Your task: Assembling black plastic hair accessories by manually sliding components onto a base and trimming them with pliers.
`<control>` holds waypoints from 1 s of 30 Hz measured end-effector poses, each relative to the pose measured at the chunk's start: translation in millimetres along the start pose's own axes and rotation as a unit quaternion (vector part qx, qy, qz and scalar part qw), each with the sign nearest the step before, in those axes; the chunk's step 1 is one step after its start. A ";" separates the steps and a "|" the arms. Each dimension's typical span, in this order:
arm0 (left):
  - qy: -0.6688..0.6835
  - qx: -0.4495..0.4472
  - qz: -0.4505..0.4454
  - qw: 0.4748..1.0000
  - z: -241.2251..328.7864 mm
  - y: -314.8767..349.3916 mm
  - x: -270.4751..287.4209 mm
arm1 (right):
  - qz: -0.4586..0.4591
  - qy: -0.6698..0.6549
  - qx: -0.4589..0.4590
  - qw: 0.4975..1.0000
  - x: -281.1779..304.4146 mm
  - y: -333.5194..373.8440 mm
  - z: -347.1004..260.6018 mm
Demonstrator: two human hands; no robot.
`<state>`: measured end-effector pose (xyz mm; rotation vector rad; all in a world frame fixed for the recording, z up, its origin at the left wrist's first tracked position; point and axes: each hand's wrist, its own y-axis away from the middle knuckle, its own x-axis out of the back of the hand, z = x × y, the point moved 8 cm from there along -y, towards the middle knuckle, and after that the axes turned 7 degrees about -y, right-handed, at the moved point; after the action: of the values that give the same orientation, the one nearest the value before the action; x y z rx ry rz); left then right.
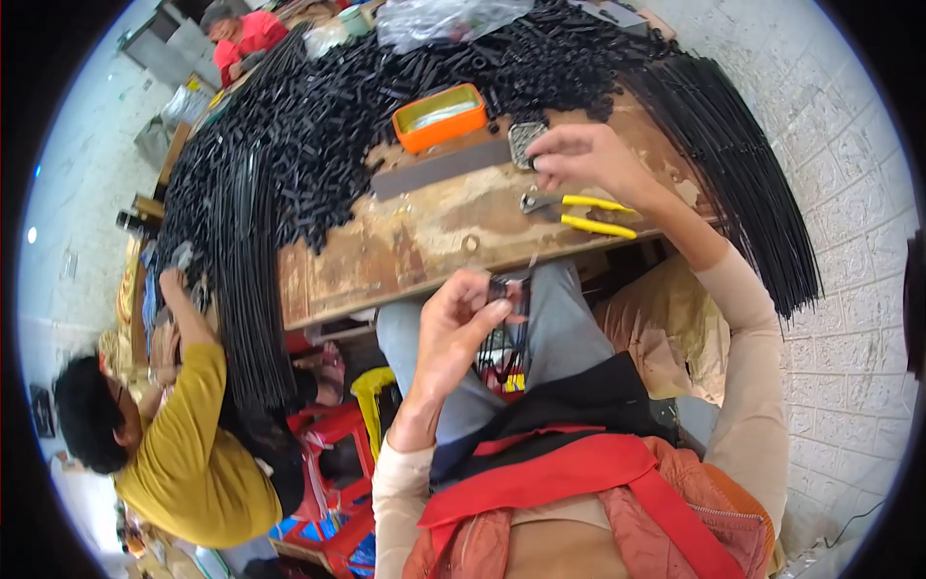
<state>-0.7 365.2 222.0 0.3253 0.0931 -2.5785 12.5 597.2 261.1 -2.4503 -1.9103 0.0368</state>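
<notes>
My left hand [450, 323], above my lap, is closed around a short black tubular part [508, 289]. Thin dark rods hang below that part, and a slim pin-like tip sticks up from it. Over the table my right hand [600, 162] has its fingertips pinched together beside a small tin of metal bits [523, 147]. Something small and dark shows at those fingertips, too small to name. Just below the right hand lie yellow-handled pliers [588, 214]. A grey flat bar [434, 172] rests left of the tin.
Black plastic parts [328, 106] are heaped across the table [347, 275]. Bundles of long black rods hang over its left [246, 280] and right [743, 174] edges. An orange box [439, 116] stands behind the bar. A person in yellow [198, 444] works at left; another in red [256, 39] sits far back.
</notes>
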 end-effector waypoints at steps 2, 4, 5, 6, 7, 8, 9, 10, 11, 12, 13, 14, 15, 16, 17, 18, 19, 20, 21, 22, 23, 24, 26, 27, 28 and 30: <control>0.006 0.002 -0.032 0.999 10.4 3.4 -20.7 | -0.055 -0.039 -0.017 0.998 -40.7 34.3 -26.3; 0.005 0.004 -0.073 0.997 22.6 7.6 -38.6 | -0.097 -0.006 0.017 0.995 -64.2 60.4 -47.3; 0.011 -0.004 -0.080 0.997 29.6 9.3 -42.0 | -0.103 -0.007 0.013 0.995 -69.6 66.4 -52.7; 0.007 -0.019 -0.076 0.997 31.5 12.4 -39.8 | -0.120 -0.017 0.005 0.993 -75.6 72.7 -56.9; 0.002 -0.036 -0.076 0.996 33.9 14.9 -39.9 | -0.133 -0.024 -0.001 0.991 -79.1 79.0 -60.9; 0.010 -0.037 -0.069 0.997 36.5 19.1 -40.8 | -0.133 -0.046 -0.018 0.990 -80.3 82.3 -61.9; 0.011 -0.039 -0.068 0.997 37.7 23.8 -42.3 | -0.135 -0.044 -0.018 0.990 -82.0 86.1 -62.2; -0.003 -0.043 -0.067 0.997 38.7 27.5 -43.9 | -0.130 -0.035 -0.019 0.991 -82.1 89.6 -60.4; -0.018 -0.047 -0.067 0.997 39.7 30.4 -45.7 | -0.126 -0.026 -0.019 0.992 -82.1 93.3 -60.3; 0.006 -0.050 -0.064 0.997 38.0 31.6 -46.5 | -0.126 -0.023 -0.018 0.992 -82.7 97.2 -62.7; 0.006 -0.051 -0.064 0.997 38.5 34.1 -47.5 | -0.122 -0.051 -0.019 0.991 -83.0 100.7 -64.7; 0.014 -0.053 -0.068 0.996 39.3 36.6 -48.6 | -0.119 -0.079 -0.020 0.990 -83.4 103.7 -66.7; 0.022 -0.054 -0.071 0.996 40.1 38.9 -49.3 | -0.120 -0.078 -0.019 0.990 -85.1 106.6 -69.1; 0.022 -0.055 -0.071 0.996 40.3 40.9 -48.9 | -0.129 -0.055 -0.015 0.990 -88.9 109.8 -72.2; 0.021 -0.052 -0.074 0.996 39.5 42.8 -48.6 | -0.139 -0.032 -0.012 0.990 -92.1 112.4 -74.5; 0.019 -0.048 -0.076 0.996 38.8 44.3 -48.8 | -0.139 -0.031 -0.011 0.990 -93.1 113.7 -75.9; 0.019 -0.049 -0.075 0.996 40.0 45.4 -50.0 | -0.141 -0.048 -0.010 0.989 -94.0 114.6 -77.7; 0.018 -0.050 -0.069 0.996 42.3 46.3 -50.8 | -0.143 -0.065 -0.009 0.988 -94.8 115.4 -78.7; 0.016 -0.051 -0.063 0.997 43.6 46.9 -51.1 | -0.144 -0.065 -0.009 0.987 -95.7 116.8 -77.4; 0.017 -0.052 -0.061 0.997 43.9 46.8 -51.6 | -0.135 -0.061 -0.014 0.989 -94.7 117.8 -74.5; 0.018 -0.050 -0.071 0.996 43.8 46.6 -53.7 | -0.125 -0.057 -0.018 0.990 -93.3 118.4 -72.5; 0.019 -0.049 -0.081 0.995 43.3 46.5 -55.7 | -0.126 -0.057 -0.019 0.990 -93.2 118.8 -73.5; 0.019 -0.051 -0.083 0.995 42.0 47.4 -56.1 | -0.132 -0.038 -0.039 0.990 -94.2 120.6 -72.0; 0.019 -0.054 -0.086 0.995 41.5 47.9 -56.4 | -0.132 -0.039 -0.040 0.990 -94.6 121.3 -70.5; 0.019 -0.054 -0.086 0.995 41.3 47.8 -55.6 | -0.130 -0.042 -0.026 0.990 -94.1 121.5 -71.8; 0.026 -0.050 -0.076 0.995 40.8 47.3 -52.4 | -0.127 -0.045 -0.011 0.991 -93.4 121.8 -73.6</control>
<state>58.7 345.9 274.5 0.3606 0.2741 -2.7052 110.6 476.0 329.3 -2.2331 -2.2572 0.1201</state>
